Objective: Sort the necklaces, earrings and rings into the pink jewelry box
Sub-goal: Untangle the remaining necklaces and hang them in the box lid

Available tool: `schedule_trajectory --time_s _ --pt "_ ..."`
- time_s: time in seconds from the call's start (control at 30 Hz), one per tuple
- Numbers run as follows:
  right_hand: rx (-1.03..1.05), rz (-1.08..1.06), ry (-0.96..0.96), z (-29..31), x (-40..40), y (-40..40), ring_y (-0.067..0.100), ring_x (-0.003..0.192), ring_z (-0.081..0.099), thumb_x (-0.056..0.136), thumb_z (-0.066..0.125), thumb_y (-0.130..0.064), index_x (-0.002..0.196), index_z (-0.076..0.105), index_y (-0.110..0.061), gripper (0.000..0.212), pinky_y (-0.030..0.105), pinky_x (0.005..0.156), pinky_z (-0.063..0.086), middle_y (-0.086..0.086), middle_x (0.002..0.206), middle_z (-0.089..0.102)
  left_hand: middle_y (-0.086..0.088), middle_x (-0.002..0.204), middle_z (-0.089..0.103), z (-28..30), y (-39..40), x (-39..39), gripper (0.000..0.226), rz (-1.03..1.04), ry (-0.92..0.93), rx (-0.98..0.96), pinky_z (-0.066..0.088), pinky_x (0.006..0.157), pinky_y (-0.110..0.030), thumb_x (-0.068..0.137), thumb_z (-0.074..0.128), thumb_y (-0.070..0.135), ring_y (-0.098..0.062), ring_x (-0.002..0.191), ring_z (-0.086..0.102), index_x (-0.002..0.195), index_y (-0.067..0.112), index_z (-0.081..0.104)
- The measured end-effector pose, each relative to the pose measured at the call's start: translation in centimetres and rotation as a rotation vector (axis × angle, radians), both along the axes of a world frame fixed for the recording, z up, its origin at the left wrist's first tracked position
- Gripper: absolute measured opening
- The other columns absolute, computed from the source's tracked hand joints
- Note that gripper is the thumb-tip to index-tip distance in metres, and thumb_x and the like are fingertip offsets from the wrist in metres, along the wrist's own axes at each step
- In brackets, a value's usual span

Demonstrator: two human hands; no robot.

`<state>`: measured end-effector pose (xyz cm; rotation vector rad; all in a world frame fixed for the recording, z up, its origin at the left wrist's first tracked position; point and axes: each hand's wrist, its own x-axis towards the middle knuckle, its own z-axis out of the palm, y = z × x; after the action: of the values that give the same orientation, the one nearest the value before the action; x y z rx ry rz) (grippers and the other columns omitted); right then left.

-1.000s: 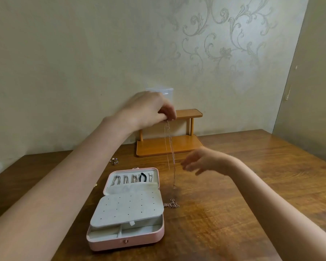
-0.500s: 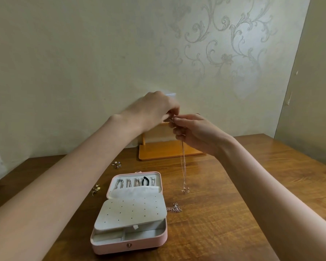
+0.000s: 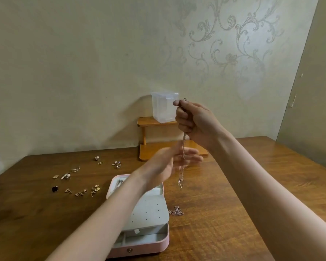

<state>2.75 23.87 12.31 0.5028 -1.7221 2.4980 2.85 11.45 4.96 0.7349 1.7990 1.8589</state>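
Brown wooden tabletop (image 3: 224,213) carried loose gold earrings and rings (image 3: 79,183) at left, then the open pink jewelry box (image 3: 151,243); no writing was legible. Above it, the blurred left hand (image 3: 166,164) had fingers extended beside the thin gold chain necklace (image 3: 183,157), contact unclear. The right hand (image 3: 194,123) pinched its top.

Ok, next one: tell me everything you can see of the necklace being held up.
The necklace is a thin, pale metallic chain, doubled so that two strands hang together. The right hand pinches its top, where a small clasp pokes above the fingers. It hangs straight down, clear of the table, with a small pendant at the bottom, just right of the pink jewelry box. The blurred left hand is spread open behind it; contact cannot be told.
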Motion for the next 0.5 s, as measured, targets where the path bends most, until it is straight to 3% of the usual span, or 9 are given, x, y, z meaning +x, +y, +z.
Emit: schedule_trajectory --time_s 0.07,0.13,0.27,0.4,0.5 --pt "-0.084 -0.052 -0.029 0.0 -0.5 0.4 0.005 0.039 0.026 0.101 0.028 -0.015 0.086 0.050 -0.011 0.027 0.016 0.036 0.020 -0.007 0.049 0.037 -0.001 0.076 0.068 -1.2 -0.5 0.0 0.038 -0.030 0.016 0.015 0.049 0.085 -0.025 0.091 0.041 0.038 -0.013 0.080 0.066 0.099 0.008 0.064" --pt "-0.226 -0.107 -0.099 -0.3 -1.2 1.3 0.005 0.037 0.026 0.100 0.029 -0.013 0.084 0.049 -0.011 0.026 0.016 0.035 0.020 -0.007 0.046 0.038 0.003 0.061 0.051 -1.7 -1.1 -0.3 0.031 -0.042 -0.008 0.037 0.051 0.072 -0.023 0.091 0.044 0.031 -0.010 0.061 0.054 0.094 0.006 0.063" --pt "-0.488 -0.231 -0.316 -2.0 -2.3 2.7 0.006 0.028 0.023 0.098 0.027 -0.005 0.087 0.048 -0.009 0.024 0.016 0.029 0.017 -0.006 0.037 0.032 0.007 0.057 0.039 -1.9 -1.7 -0.4 0.029 -0.011 -0.035 -0.067 0.043 0.056 -0.020 0.095 0.045 0.026 -0.009 0.053 0.040 0.093 0.006 0.065" --pt "-0.499 -0.409 -0.455 -3.7 -2.4 3.9 0.007 0.026 0.021 0.097 0.026 -0.005 0.087 0.051 -0.009 0.028 0.018 0.026 0.017 -0.005 0.035 0.030 0.006 0.058 0.041 -1.4 -3.2 -1.0 0.029 -0.015 0.007 -0.219 0.038 0.051 -0.016 0.095 0.047 0.024 -0.006 0.051 0.034 0.103 0.005 0.068" --pt "-0.352 -0.406 -0.509 -5.1 -2.3 4.4 0.006 0.030 0.023 0.098 0.025 -0.005 0.086 0.052 -0.007 0.030 0.017 0.029 0.020 -0.004 0.045 0.031 0.006 0.057 0.045 0.2 -4.6 -1.6 0.022 0.014 0.089 -0.350 0.048 0.058 -0.020 0.093 0.052 0.020 -0.006 0.051 0.041 0.098 0.009 0.070"
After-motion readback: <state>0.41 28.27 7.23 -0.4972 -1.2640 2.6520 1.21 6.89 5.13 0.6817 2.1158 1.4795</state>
